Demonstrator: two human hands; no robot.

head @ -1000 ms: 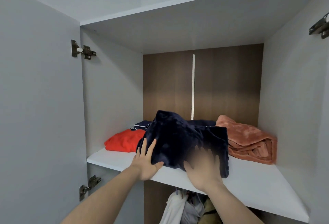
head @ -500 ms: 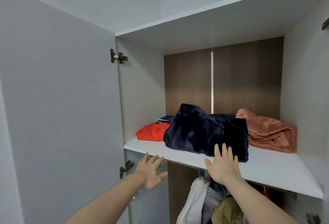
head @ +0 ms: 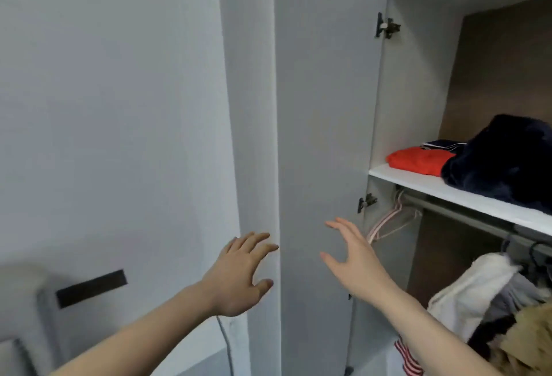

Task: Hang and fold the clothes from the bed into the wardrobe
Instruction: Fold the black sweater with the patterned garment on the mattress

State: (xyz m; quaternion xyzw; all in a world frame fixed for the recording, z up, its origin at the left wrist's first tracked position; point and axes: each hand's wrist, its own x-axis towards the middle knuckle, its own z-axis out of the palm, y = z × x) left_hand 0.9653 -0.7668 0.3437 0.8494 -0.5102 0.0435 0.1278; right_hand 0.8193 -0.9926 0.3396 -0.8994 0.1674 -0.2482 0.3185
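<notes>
The wardrobe stands open at the right, its grey left door (head: 322, 125) swung out toward me. A folded dark navy fleece garment (head: 504, 163) lies on the white shelf (head: 418, 180), beside a folded red garment (head: 418, 159). My left hand (head: 239, 274) hangs with spread fingers just left of the door's front edge, holding nothing. My right hand (head: 352, 259) is spread in front of the door's inner face and is also empty. Whether either hand touches the door I cannot tell.
Under the shelf runs a hanging rail (head: 466, 217) with pink hangers (head: 388, 223) and hung clothes (head: 478, 292) in white, grey and tan. A grey wall (head: 113, 107) fills the left, with a padded headboard (head: 27, 316) at the lower left.
Both hands have left the navy garment, which stays on the shelf, and dropped below it. My view has swung left, so the door now sits in the middle.
</notes>
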